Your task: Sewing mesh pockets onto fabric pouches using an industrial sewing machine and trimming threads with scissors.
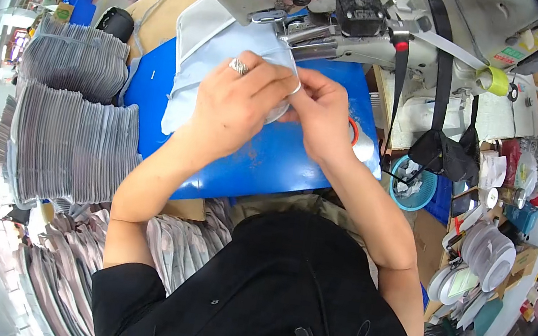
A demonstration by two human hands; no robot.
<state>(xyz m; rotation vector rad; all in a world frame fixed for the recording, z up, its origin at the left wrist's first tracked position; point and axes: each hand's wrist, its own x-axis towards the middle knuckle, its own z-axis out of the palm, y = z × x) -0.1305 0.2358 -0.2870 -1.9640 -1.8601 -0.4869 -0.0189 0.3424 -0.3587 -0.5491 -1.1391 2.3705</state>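
Note:
A light blue-grey fabric piece (pixel 205 58) with pale edging lies at the sewing machine's presser area, over a blue work mat (pixel 235 163). My left hand (pixel 244 97), a ring on one finger, has its fingers curled closed on the right part of the fabric. My right hand (pixel 317 113) is beside it, fingers closed at the fabric's looped white edge; the fingertips are partly hidden. Orange-handled scissors (pixel 354 130) lie just right of my right hand, partly covered by it.
The sewing machine (pixel 350 15) with hanging black straps spans the top. Tall stacks of grey cut pieces (pixel 68 141) flank the mat on the left, with more pieces below. On the right are a blue basket (pixel 423 192), white spools (pixel 488 255) and small supplies.

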